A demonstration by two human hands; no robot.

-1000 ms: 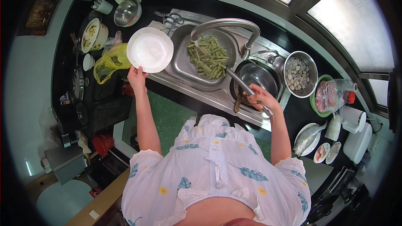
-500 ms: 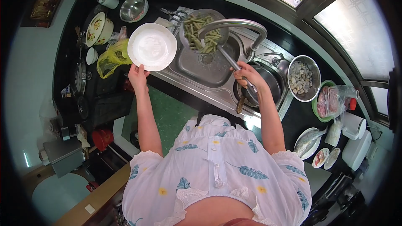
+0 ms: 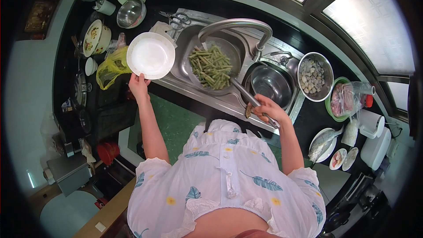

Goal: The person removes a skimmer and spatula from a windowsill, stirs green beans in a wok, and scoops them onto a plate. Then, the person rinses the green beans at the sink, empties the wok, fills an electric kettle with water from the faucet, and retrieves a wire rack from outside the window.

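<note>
My left hand (image 3: pixel 139 87) grips the near rim of a white dish (image 3: pixel 151 56), thumb on top, and holds it beside the left end of the sink. The dish has wet-looking white insides and nothing lies in it. My right hand (image 3: pixel 269 109) is closed around the long metal handle of a strainer (image 3: pixel 243 91). Its round, see-through bowl is over the left sink basin (image 3: pixel 180 57), loaded with cut green beans (image 3: pixel 210 67). The curved faucet (image 3: pixel 238 21) arches above the far side of the beans.
In the right basin sits a metal pot (image 3: pixel 269 86). Right of the sink are a steel bowl of clams (image 3: pixel 313 77), bagged meat (image 3: pixel 346 99) and a plated fish (image 3: pixel 324 144). A yellow plastic bag (image 3: pixel 110 68), scissors (image 3: pixel 178 20) and a floral pot (image 3: pixel 97 38) lie to the left.
The strainer with the green beans has come nearer to my body, from behind the faucet spout to the basin's middle. The white dish has shifted slightly left and down in view.
</note>
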